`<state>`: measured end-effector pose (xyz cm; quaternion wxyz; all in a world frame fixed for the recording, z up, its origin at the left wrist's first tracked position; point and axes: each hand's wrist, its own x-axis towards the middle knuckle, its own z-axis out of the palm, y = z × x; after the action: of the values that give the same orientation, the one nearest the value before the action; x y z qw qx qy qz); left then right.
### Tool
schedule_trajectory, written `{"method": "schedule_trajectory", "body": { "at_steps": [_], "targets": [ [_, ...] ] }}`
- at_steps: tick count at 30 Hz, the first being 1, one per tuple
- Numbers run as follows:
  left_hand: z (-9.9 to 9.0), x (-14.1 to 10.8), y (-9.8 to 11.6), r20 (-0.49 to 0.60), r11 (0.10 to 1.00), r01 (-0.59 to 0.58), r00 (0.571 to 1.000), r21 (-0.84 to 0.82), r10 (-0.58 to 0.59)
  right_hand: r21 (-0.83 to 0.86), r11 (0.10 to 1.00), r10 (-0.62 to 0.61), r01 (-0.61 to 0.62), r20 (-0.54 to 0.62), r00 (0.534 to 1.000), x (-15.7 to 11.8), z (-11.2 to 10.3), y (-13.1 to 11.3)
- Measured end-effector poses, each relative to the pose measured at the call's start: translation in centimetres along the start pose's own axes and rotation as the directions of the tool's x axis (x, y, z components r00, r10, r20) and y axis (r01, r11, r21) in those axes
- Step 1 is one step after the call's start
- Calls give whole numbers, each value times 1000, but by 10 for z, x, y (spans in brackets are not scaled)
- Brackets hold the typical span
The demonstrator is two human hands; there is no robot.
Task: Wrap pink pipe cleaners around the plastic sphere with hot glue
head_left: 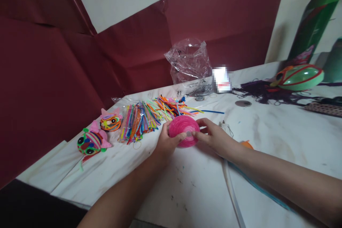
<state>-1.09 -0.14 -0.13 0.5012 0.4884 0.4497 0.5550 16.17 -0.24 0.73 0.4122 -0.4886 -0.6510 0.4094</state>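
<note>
A round pink ball (184, 124), its surface ringed with coils that look like pipe cleaner, is held just above the table between my hands. My left hand (167, 143) is closed on its left side, thumb across the front. From the right, my right hand (210, 133) grips it with thumb and fingertips near a small greyish spot on the front. Beyond my left hand lies a pile of multicoloured pipe cleaners (141, 119), partly in clear plastic. Two decorated fish-like balls sit to the left, one mostly orange (110, 123) and one green and pink (92, 142).
A crumpled clear plastic bag (188, 60) stands at the back beside a bright blurred screen (221, 79). At right is a green balloon-like fish (303, 77) near dark purple strands (258, 91). A pale cable (232, 188) runs under my right arm, near an orange piece (247, 145).
</note>
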Motion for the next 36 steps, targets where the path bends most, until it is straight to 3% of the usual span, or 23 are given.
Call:
{"method": "schedule_trajectory", "body": {
  "at_steps": [36],
  "targets": [
    [-1, 1, 0, -14, 998, -2, 1000, 66, 3, 41, 999, -5, 4, 18, 1000, 1, 1, 2]
  ]
}}
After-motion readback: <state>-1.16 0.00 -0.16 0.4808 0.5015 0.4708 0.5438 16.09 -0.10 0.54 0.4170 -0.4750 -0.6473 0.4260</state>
